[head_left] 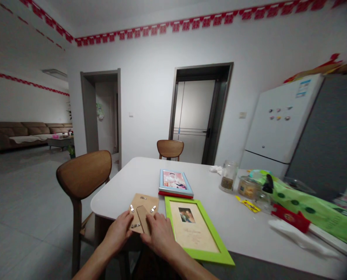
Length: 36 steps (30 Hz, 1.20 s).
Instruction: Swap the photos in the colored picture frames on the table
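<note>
A brown backing board (137,203) with metal clips and a stand flap lies tilted at the table's near edge. My left hand (120,230) is closed on its left edge, thumb near the lower clip. My right hand (161,232) grips the lower right part, fingers on the stand flap (143,217). Just right of the board is a green frame (212,233) with a small photo of two people and a cream mat. Behind it a light blue frame (187,186) with a portrait rests on something red (173,195).
On the white table (138,175), a glass jar (228,177), a food container (247,187), a yellow packet (250,205) and a green bag (301,202) stand or lie to the right. Wooden chairs (86,173) are at the left and far side.
</note>
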Tool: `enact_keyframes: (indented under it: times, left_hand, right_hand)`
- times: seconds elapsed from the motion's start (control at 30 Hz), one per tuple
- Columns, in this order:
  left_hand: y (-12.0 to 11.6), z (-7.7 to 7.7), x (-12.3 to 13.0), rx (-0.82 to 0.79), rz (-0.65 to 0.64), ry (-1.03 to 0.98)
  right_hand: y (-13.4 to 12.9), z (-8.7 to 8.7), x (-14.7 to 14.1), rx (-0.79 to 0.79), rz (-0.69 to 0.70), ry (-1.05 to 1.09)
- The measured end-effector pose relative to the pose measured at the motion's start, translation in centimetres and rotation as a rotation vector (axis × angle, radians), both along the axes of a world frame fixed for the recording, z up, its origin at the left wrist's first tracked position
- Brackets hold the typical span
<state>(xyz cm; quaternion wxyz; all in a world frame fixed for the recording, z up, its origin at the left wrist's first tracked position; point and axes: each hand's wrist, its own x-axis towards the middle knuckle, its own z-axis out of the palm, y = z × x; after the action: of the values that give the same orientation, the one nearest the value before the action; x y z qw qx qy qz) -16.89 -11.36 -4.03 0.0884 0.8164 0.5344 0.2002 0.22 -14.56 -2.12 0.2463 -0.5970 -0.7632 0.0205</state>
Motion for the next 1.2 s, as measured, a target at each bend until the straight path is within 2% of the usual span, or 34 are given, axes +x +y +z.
enact_keyframes:
  times: [0.07, 0.17, 0.3, 0.4, 0.53, 0.67, 0.87, 1.03, 1.2]
  left_hand:
    - [-0.2, 0.6, 0.5, -0.007, -0.009, -0.048]
    - [-1.2, 2.1, 1.6, -0.003, -0.039, -0.128]
    - [-3.5, 4.8, 4.8, 0.022, -0.152, -0.192]
    - [-5.1, 6.0, 8.2, 0.032, -0.272, -0.182]
    - [-5.8, 5.2, 12.2, 0.009, -0.353, -0.09]
    - [-5.4, 3.6, 13.8, -0.008, -0.373, -0.014]
    - [-6.0, 2.9, 13.3, 0.03, -0.396, -0.013]
    - [-6.5, 2.7, 12.5, 0.01, -0.431, 0.007]
    - [-5.9, 2.1, 11.6, -0.019, -0.42, -0.004]
  right_hand:
    - [0.2, 0.1, 0.0, -0.011, -0.005, 0.081]
    - [-0.3, 1.1, 1.7, 0.022, 0.011, 0.232]
    - [-2.4, 3.2, 6.3, 0.055, 0.023, 0.278]
    - [-4.3, 3.9, 10.6, 0.009, 0.014, 0.286]
    - [-5.6, 3.1, 15.2, -0.031, -0.038, 0.247]
    - [-5.6, 1.5, 16.9, -0.047, -0.055, 0.205]
    - [-5.2, 0.0, 16.3, -0.022, -0.063, 0.129]
    - [-4.8, -0.9, 16.2, 0.029, -0.147, -0.007]
    - [-5.2, -1.0, 16.1, 0.031, -0.083, -0.029]
